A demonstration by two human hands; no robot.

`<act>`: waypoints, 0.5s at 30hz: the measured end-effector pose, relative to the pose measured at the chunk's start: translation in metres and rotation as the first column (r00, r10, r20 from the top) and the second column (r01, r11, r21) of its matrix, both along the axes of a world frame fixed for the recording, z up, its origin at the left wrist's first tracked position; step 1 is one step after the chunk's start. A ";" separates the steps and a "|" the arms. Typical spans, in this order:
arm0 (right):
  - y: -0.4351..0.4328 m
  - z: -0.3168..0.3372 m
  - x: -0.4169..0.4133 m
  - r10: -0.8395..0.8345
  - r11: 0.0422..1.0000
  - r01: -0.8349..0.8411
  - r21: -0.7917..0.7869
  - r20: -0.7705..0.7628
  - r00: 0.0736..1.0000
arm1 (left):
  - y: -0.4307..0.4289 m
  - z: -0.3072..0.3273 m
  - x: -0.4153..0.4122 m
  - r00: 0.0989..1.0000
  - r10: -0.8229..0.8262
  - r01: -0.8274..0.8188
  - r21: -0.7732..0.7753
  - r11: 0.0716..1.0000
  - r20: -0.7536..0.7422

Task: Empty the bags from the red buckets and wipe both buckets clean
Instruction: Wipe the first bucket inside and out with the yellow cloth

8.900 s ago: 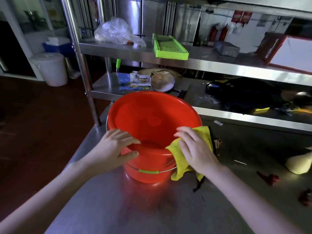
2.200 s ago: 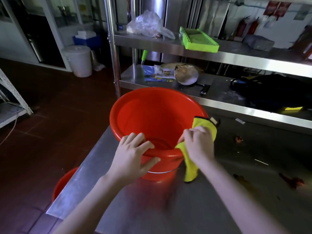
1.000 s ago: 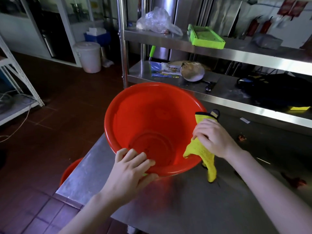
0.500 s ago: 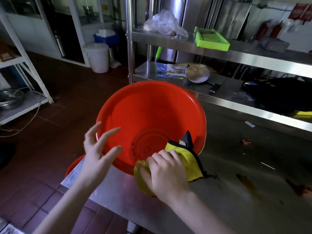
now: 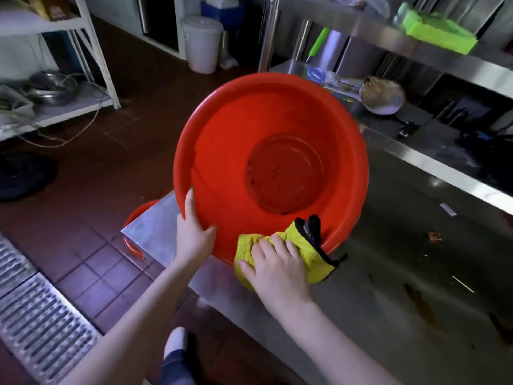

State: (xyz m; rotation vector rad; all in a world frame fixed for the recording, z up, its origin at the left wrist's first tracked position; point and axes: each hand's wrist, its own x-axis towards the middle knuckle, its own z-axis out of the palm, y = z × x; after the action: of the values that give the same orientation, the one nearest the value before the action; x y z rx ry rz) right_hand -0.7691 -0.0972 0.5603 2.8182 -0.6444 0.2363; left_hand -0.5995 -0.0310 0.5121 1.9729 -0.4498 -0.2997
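Tipped up more now, the red bucket (image 5: 236, 151) holds only dark specks; the left hand (image 5: 194, 232) grips its rim, the right hand (image 5: 277, 269) lies flat, pressing a yellow cloth (image 5: 302, 236) on it.

Red bucket (image 5: 222, 151): centre, tipped with its mouth toward the camera, dark specks on its base.
Left hand (image 5: 193, 234): grips the rim at the bucket's 8 o'clock.
Right hand (image 5: 277, 270): presses a yellow cloth (image 5: 302, 237) flat on the rim at 6 o'clock.
Steel table (image 5: 388, 273): bears the bucket.
Second red bucket (image 5: 136, 215): on the floor at 9 o'clock, partly under the table corner.
White lidded bin (image 5: 202, 43): 11 o'clock.
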 end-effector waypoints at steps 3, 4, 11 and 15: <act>-0.019 -0.015 0.005 -0.012 1.000 0.011 -0.008 -0.073 0.997 | -0.020 -0.028 0.007 0.997 0.007 -0.013 -0.072 0.997 -0.081; -0.025 -0.021 0.008 -0.024 1.000 0.023 -0.007 -0.106 0.994 | -0.027 -0.037 0.008 0.994 0.010 -0.019 -0.085 0.996 -0.112; -0.047 -0.073 0.038 -0.196 0.980 0.197 -0.021 -0.245 0.949 | -0.072 -0.103 0.018 0.979 0.049 -0.088 -0.193 0.977 -0.196; -0.058 -0.105 0.060 -0.303 0.949 0.316 0.014 -0.249 0.920 | -0.089 -0.131 0.032 0.982 0.029 -0.072 -0.225 0.972 -0.189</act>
State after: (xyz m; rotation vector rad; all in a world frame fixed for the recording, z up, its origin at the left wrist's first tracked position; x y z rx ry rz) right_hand -0.7094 -0.1556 0.4553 2.6794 -1.0328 -0.1856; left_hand -0.5677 -0.1200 0.3808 1.7088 -0.2995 -0.3769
